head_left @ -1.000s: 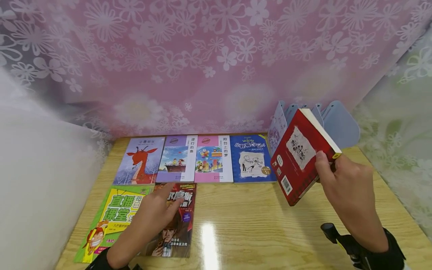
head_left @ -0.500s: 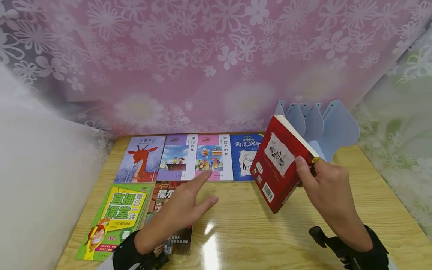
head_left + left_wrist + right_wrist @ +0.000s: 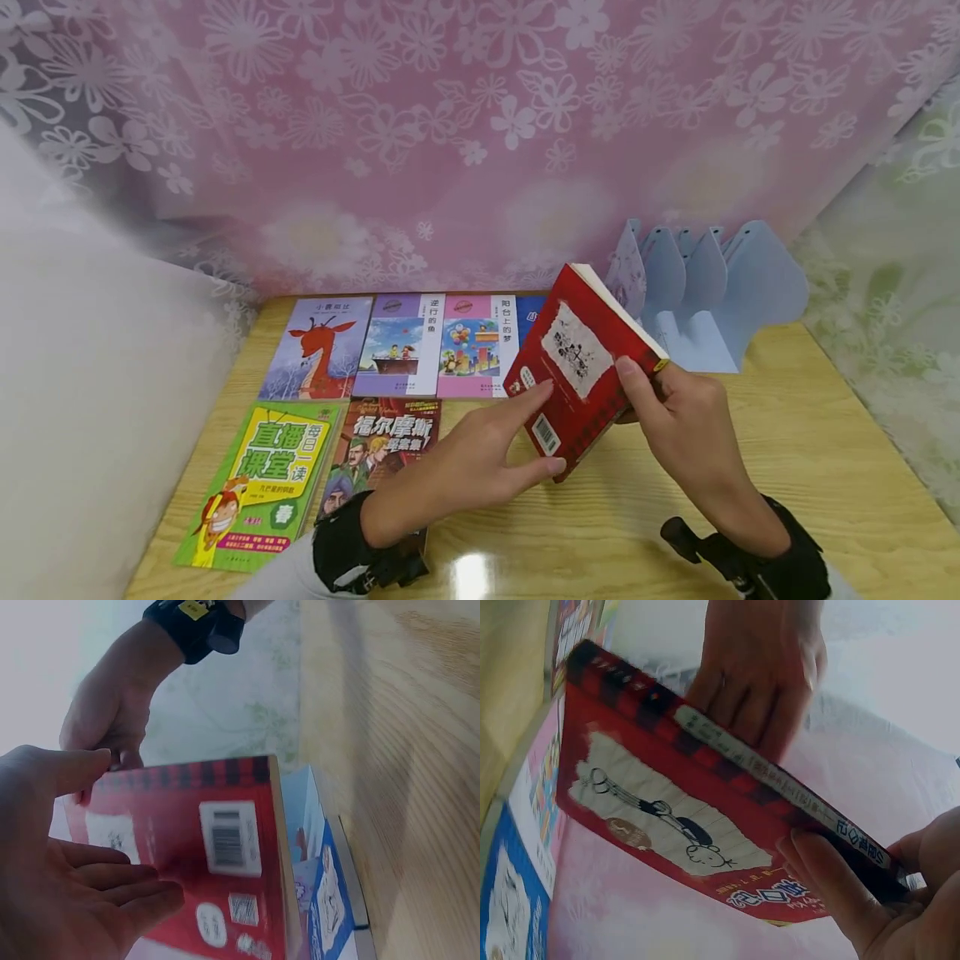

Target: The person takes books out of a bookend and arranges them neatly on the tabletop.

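A red paperback book (image 3: 577, 358) is held tilted above the table, its back cover with a barcode facing up. My right hand (image 3: 686, 417) pinches it by the upper right corner, thumb on the back cover and fingers beneath. At its lower left, my left hand (image 3: 487, 458) reaches in with fingers extended and thumb spread. In the left wrist view those fingers (image 3: 112, 877) lie over the cover; whether they touch it I cannot tell. The right wrist view shows the front cover with a cartoon figure, and the spine (image 3: 727, 750). Partly hidden behind it lies a blue book (image 3: 530, 310).
Along the back edge lie a giraffe-cover book (image 3: 318, 350), a purple book (image 3: 397, 346) and a pink book (image 3: 477, 346). In front are a green-yellow book (image 3: 262, 483) and a dark detective book (image 3: 390, 433), partly under my left forearm. A light-blue divided book rack (image 3: 701, 283) stands back right.
My right hand has carried the red book leftward from before the rack, over the blue book. My left hand has moved right from the detective book to the red book's lower corner.
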A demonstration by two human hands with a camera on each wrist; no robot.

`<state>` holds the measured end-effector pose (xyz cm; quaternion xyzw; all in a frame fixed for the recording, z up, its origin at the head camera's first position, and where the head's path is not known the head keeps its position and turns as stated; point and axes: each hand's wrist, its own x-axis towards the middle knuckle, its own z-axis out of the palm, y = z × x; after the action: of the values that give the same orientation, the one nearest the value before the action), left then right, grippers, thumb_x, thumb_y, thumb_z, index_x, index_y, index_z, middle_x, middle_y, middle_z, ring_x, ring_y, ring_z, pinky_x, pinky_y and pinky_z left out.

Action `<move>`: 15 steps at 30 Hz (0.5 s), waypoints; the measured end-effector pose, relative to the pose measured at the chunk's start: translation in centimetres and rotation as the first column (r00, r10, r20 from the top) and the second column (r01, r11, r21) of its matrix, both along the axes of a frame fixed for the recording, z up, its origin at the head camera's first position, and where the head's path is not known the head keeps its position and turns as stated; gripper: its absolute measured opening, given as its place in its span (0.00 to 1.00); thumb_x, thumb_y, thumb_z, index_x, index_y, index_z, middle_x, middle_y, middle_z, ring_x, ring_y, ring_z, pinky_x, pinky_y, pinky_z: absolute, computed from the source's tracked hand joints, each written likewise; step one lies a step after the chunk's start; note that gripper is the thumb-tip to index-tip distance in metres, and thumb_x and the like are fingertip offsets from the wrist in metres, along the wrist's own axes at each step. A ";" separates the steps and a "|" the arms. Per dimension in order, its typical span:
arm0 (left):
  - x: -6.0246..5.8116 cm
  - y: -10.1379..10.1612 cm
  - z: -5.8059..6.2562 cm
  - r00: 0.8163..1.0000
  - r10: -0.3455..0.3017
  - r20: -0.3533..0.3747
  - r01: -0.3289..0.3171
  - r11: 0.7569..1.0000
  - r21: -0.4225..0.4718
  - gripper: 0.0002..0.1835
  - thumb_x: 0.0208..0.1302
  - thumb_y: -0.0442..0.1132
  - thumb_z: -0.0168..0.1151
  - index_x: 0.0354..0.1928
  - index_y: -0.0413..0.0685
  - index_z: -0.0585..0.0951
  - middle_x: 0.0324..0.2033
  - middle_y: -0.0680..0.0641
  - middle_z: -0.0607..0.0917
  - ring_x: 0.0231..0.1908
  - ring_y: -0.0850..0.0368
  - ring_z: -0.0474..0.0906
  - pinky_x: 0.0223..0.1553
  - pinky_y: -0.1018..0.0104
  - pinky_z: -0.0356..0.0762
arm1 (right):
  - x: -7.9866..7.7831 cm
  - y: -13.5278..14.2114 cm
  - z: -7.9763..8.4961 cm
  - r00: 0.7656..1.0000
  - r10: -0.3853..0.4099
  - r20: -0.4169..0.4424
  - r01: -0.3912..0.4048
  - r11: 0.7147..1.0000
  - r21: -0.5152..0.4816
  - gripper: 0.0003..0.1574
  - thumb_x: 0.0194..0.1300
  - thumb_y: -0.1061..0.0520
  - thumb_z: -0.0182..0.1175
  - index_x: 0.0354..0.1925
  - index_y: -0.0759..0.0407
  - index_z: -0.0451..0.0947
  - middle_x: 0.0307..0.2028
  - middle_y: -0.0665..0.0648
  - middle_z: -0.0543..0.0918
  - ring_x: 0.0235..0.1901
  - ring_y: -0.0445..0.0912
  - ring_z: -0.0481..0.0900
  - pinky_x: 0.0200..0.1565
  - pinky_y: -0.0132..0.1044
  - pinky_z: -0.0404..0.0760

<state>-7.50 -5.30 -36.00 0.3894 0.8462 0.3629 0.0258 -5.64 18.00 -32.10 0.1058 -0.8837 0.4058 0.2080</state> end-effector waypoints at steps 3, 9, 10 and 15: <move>0.0 0.8 0.0 0.999 0.019 -0.048 -0.020 1.000 -0.011 0.45 0.61 0.65 0.56 0.73 0.53 0.51 0.70 0.49 0.59 0.62 0.56 0.64 0.53 0.62 0.74 | 0.1 -0.5 -0.1 0.997 0.061 0.046 -0.058 0.996 -0.075 0.17 0.71 0.52 0.54 0.45 0.65 0.78 0.32 0.58 0.86 0.24 0.36 0.82 0.27 0.31 0.81; 0.0 1.5 -0.3 0.968 0.063 -0.242 -0.062 0.998 0.014 0.50 0.56 0.65 0.62 0.70 0.41 0.58 0.65 0.41 0.68 0.59 0.52 0.69 0.50 0.63 0.76 | 0.4 -1.3 0.1 0.971 0.187 0.152 -0.144 0.956 -0.255 0.19 0.71 0.54 0.54 0.47 0.69 0.77 0.39 0.64 0.84 0.27 0.42 0.84 0.30 0.36 0.83; 0.0 1.6 -0.4 0.958 0.070 -0.279 -0.066 0.998 0.023 0.49 0.55 0.64 0.63 0.69 0.39 0.60 0.63 0.39 0.69 0.59 0.51 0.69 0.50 0.62 0.76 | 0.5 -1.4 0.1 0.965 0.201 0.166 -0.149 0.949 -0.279 0.19 0.70 0.54 0.54 0.47 0.69 0.77 0.40 0.64 0.84 0.27 0.43 0.84 0.31 0.36 0.83; -0.2 1.8 -0.7 0.880 0.108 -0.462 -0.098 0.994 0.045 0.43 0.53 0.57 0.69 0.62 0.32 0.67 0.55 0.36 0.77 0.54 0.49 0.74 0.47 0.60 0.78 | 0.6 -1.9 0.4 0.948 0.238 0.213 -0.144 0.915 -0.377 0.20 0.69 0.53 0.57 0.47 0.70 0.76 0.40 0.65 0.84 0.27 0.47 0.85 0.32 0.39 0.83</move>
<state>-7.73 -3.55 -36.71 0.4196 0.8435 0.2690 -0.2004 -5.01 16.11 -31.74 0.0998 -0.7998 0.5880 0.0677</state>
